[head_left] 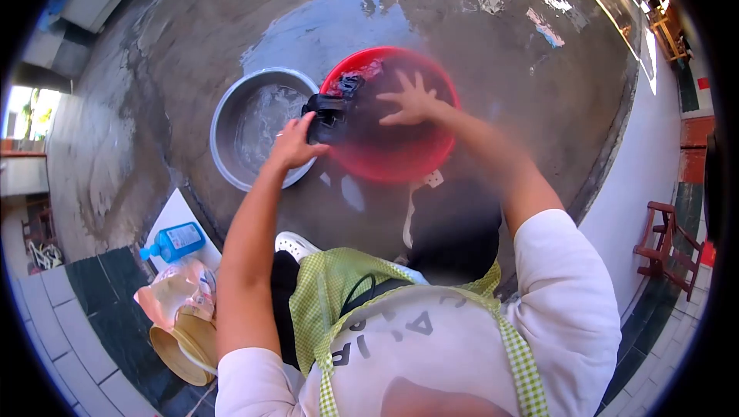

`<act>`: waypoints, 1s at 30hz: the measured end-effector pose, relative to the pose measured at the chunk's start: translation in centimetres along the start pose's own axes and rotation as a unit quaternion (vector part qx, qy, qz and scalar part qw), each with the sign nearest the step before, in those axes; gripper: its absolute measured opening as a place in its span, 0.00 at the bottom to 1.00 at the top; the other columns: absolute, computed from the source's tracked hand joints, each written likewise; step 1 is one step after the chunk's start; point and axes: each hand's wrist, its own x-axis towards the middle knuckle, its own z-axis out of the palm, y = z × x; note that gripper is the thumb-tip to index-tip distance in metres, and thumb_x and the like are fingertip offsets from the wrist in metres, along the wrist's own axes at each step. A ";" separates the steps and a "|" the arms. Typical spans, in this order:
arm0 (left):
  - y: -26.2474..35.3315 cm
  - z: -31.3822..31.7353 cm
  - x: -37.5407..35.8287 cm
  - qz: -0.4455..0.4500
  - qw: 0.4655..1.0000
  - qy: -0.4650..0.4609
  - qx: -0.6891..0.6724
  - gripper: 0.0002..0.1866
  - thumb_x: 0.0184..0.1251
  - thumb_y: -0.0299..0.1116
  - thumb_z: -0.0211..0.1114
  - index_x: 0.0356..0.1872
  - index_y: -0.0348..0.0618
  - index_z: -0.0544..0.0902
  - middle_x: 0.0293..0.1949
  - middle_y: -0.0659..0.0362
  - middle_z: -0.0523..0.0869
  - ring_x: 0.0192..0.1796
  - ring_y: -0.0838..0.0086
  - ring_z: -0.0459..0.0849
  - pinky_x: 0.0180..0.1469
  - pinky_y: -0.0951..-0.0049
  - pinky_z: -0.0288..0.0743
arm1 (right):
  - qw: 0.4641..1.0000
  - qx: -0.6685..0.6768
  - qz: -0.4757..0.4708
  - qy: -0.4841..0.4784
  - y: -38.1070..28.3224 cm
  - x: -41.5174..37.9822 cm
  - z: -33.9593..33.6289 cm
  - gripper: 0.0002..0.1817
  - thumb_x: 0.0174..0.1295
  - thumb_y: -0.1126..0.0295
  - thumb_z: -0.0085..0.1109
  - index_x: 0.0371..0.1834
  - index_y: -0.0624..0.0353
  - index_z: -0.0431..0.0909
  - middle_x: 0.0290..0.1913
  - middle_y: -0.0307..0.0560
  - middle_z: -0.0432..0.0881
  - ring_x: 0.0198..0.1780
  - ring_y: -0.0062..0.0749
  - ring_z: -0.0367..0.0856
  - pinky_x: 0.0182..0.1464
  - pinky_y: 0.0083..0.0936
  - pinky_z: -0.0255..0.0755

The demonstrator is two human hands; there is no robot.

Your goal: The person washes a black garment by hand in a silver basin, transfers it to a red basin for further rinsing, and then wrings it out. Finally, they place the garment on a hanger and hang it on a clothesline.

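Observation:
A red basin [392, 174] stands on the wet floor, touching a grey metal basin [219, 140] on its left. My left hand [295, 145] is where the two rims meet, its fingers and thumb around the end of a dark, shiny black item [326, 114]. That item looks wet and lies over the red rim; its kind is not clear. More black and pinkish material shows inside the red basin. My right hand [411, 101] is over the red basin with its fingers spread, holding nothing. A hazy smear blurs this side of the view.
Water covers the bottom of the grey basin. By my left arm are a blue bottle [177, 241] on a white board, a pink and white bag [182, 288] and a tan container [182, 346]. A small wooden stool [668, 248] stands at the right wall.

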 end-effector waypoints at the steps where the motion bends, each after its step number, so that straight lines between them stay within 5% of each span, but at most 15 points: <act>1: 0.1 1.9 1.5 0.011 1.000 -0.014 -0.007 0.47 0.37 0.54 0.69 0.64 0.59 0.57 0.61 0.40 0.59 0.61 0.46 0.61 0.60 0.57 0.60 | 0.997 0.063 0.014 -0.034 0.3 0.1 1.2 0.42 0.38 0.31 0.55 0.62 0.21 0.57 0.71 0.48 0.30 0.68 0.66 0.27 0.56 0.72 0.41; 6: 6.4 7.8 4.6 -0.013 0.999 -0.031 0.032 0.54 0.37 0.56 0.70 0.67 0.67 0.46 0.67 0.44 0.46 0.66 0.40 0.47 0.61 0.44 0.52 | 0.998 0.033 -0.018 -0.049 0.4 0.2 4.4 0.44 0.38 0.32 0.55 0.63 0.28 0.58 0.71 0.46 0.29 0.67 0.68 0.30 0.56 0.73 0.38; 9: 7.2 10.6 6.0 -0.016 0.998 -0.047 0.035 0.58 0.35 0.58 0.69 0.67 0.69 0.39 0.68 0.48 0.39 0.66 0.39 0.44 0.58 0.37 0.49 | 0.995 0.027 -0.046 -0.081 0.9 1.2 5.9 0.51 0.37 0.31 0.55 0.63 0.51 0.61 0.70 0.54 0.28 0.67 0.69 0.36 0.58 0.70 0.40; 11: 6.5 11.6 6.8 -0.020 0.992 -0.102 0.065 0.59 0.35 0.59 0.69 0.67 0.69 0.37 0.68 0.50 0.34 0.65 0.36 0.42 0.58 0.35 0.46 | 0.994 0.016 -0.055 -0.093 1.4 2.1 8.0 0.50 0.37 0.30 0.53 0.62 0.51 0.62 0.70 0.53 0.29 0.67 0.67 0.39 0.59 0.67 0.43; 14: 5.7 12.7 7.6 -0.014 0.984 -0.146 0.096 0.58 0.36 0.62 0.67 0.67 0.67 0.39 0.68 0.48 0.40 0.65 0.33 0.40 0.58 0.34 0.44 | 0.987 0.019 -0.049 -0.152 1.6 3.7 9.5 0.39 0.47 0.40 0.54 0.61 0.51 0.64 0.70 0.52 0.29 0.65 0.64 0.48 0.60 0.56 0.52; 17: 4.9 14.2 9.0 -0.023 0.978 -0.184 0.095 0.58 0.36 0.60 0.68 0.67 0.62 0.40 0.68 0.46 0.40 0.66 0.35 0.39 0.63 0.40 0.41 | 0.987 0.017 -0.045 -0.155 2.8 6.5 13.5 0.35 0.48 0.45 0.56 0.58 0.52 0.67 0.70 0.53 0.42 0.65 0.54 0.55 0.60 0.45 0.58; 19: 3.5 15.9 10.4 -0.014 0.977 -0.186 0.100 0.59 0.35 0.58 0.69 0.68 0.58 0.41 0.68 0.45 0.41 0.66 0.37 0.38 0.63 0.39 0.40 | 0.959 0.020 -0.051 -0.279 5.0 10.9 19.2 0.35 0.44 0.46 0.59 0.56 0.51 0.69 0.61 0.53 0.64 0.60 0.43 0.66 0.56 0.39 0.64; 20: 1.8 17.6 11.8 0.013 0.966 -0.217 0.137 0.60 0.35 0.59 0.68 0.67 0.51 0.40 0.67 0.44 0.42 0.67 0.41 0.39 0.65 0.45 0.40 | 0.957 0.022 -0.049 -0.283 4.9 10.1 18.1 0.35 0.44 0.46 0.59 0.56 0.51 0.69 0.61 0.53 0.64 0.60 0.43 0.66 0.56 0.39 0.64; 22: 2.2 15.7 11.9 0.036 0.966 -0.243 0.083 0.62 0.34 0.63 0.65 0.66 0.34 0.43 0.66 0.43 0.48 0.69 0.54 0.44 0.68 0.62 0.41 | 0.985 -0.029 -0.142 -0.089 3.4 6.1 11.2 0.28 0.46 0.51 0.56 0.51 0.53 0.73 0.52 0.49 0.75 0.53 0.39 0.73 0.53 0.33 0.68; 23: 3.0 14.2 12.1 0.035 0.964 -0.244 0.096 0.59 0.35 0.63 0.66 0.65 0.36 0.49 0.66 0.45 0.51 0.69 0.57 0.48 0.68 0.67 0.46 | 0.991 0.058 -0.089 -0.075 2.7 6.6 8.9 0.27 0.46 0.50 0.56 0.47 0.54 0.76 0.49 0.48 0.77 0.49 0.44 0.75 0.51 0.33 0.69; 24: 1.0 16.0 15.0 0.214 0.931 -0.293 0.045 0.53 0.37 0.61 0.66 0.62 0.36 0.58 0.64 0.47 0.59 0.67 0.60 0.54 0.66 0.65 0.49 | 0.987 0.053 -0.068 -0.135 3.2 8.8 9.4 0.26 0.46 0.50 0.57 0.45 0.54 0.77 0.46 0.49 0.78 0.48 0.44 0.76 0.50 0.32 0.69; 25: 0.4 15.1 14.7 0.130 0.947 -0.290 -0.046 0.51 0.38 0.59 0.67 0.62 0.39 0.59 0.62 0.49 0.63 0.65 0.60 0.58 0.65 0.65 0.51 | 0.985 0.069 -0.056 -0.151 3.3 10.5 9.2 0.25 0.46 0.51 0.57 0.44 0.54 0.78 0.44 0.49 0.79 0.45 0.43 0.76 0.48 0.32 0.70; 26: -5.5 21.8 16.5 0.070 0.973 -0.201 -0.086 0.45 0.40 0.58 0.67 0.59 0.41 0.65 0.62 0.51 0.63 0.65 0.61 0.58 0.65 0.65 0.52 | 0.983 0.107 -0.044 -0.142 3.3 11.8 8.3 0.24 0.47 0.51 0.57 0.43 0.55 0.78 0.42 0.49 0.79 0.43 0.42 0.77 0.46 0.32 0.70; 28: -0.1 16.5 13.9 0.031 0.985 -0.166 -0.018 0.44 0.42 0.56 0.67 0.60 0.40 0.64 0.62 0.50 0.62 0.65 0.65 0.58 0.65 0.66 0.53 | 0.970 0.209 -0.031 -0.123 2.7 12.1 6.8 0.22 0.47 0.53 0.58 0.40 0.57 0.79 0.38 0.49 0.81 0.39 0.40 0.78 0.43 0.32 0.71; 30: 2.2 12.3 11.7 -0.112 0.958 -0.013 -0.263 0.29 0.43 0.37 0.69 0.49 0.38 0.72 0.44 0.53 0.79 0.47 0.69 0.76 0.52 0.72 0.67 | 0.952 0.277 -0.052 -0.122 2.3 10.7 4.9 0.20 0.48 0.54 0.58 0.37 0.58 0.80 0.33 0.49 0.82 0.34 0.38 0.79 0.40 0.32 0.72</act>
